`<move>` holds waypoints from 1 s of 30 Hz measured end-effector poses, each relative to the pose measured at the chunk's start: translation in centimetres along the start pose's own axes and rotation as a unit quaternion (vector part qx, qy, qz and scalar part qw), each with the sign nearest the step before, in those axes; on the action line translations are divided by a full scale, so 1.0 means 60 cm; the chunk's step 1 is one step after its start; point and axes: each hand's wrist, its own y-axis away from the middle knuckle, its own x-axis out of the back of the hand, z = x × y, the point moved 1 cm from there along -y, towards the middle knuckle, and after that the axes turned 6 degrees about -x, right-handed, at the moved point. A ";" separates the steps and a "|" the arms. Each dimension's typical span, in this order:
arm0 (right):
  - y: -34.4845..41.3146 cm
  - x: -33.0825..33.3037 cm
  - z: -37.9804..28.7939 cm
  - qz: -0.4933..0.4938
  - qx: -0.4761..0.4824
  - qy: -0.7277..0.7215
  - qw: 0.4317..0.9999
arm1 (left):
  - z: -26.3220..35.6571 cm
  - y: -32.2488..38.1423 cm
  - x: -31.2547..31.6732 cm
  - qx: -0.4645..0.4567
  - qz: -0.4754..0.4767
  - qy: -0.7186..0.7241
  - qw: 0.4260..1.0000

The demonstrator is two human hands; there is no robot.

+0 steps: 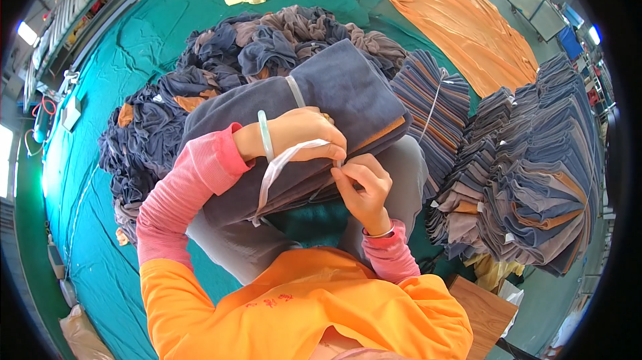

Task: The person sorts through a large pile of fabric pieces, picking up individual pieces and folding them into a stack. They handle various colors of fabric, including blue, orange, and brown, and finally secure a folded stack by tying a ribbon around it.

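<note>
A thick stack of folded dark blue-grey cloths (346, 84), towel-like, rests across my knees. Around it runs a pale flat tie strip (295, 92), which passes under my left hand (306, 134). That hand lies over the stack's near edge and pinches the strip between thumb and fingers. Just to its right, my right hand (363, 184) grips the strip too, the fingertips of both nearly touching. A loose white tail (276, 174) of the strip curves down from the left hand. Whether a knot exists between the fingertips is hidden.
Beyond the stack lies a heap of crumpled dark cloths (268, 51) on a green ground sheet (150, 29). Tied bundles (431, 104) and tall folded stacks (546, 174) stand at right. An orange cloth (461, 29) spreads behind them. A wooden board (484, 310) is at lower right.
</note>
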 end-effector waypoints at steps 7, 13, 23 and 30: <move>0.003 0.004 0.000 -0.041 -0.062 -0.056 0.996 | 0.002 0.003 0.005 -0.021 0.008 0.035 0.999; 0.020 0.006 0.017 0.014 -0.189 -0.193 0.963 | 0.035 -0.004 -0.007 -0.141 0.096 -0.286 0.943; 0.010 0.003 0.017 -0.025 -0.152 -0.104 0.983 | 0.040 0.003 -0.011 -0.221 0.219 -0.388 0.867; 0.005 0.002 0.009 -0.031 -0.174 -0.078 0.981 | 0.041 0.004 -0.009 -0.171 0.225 -0.365 0.887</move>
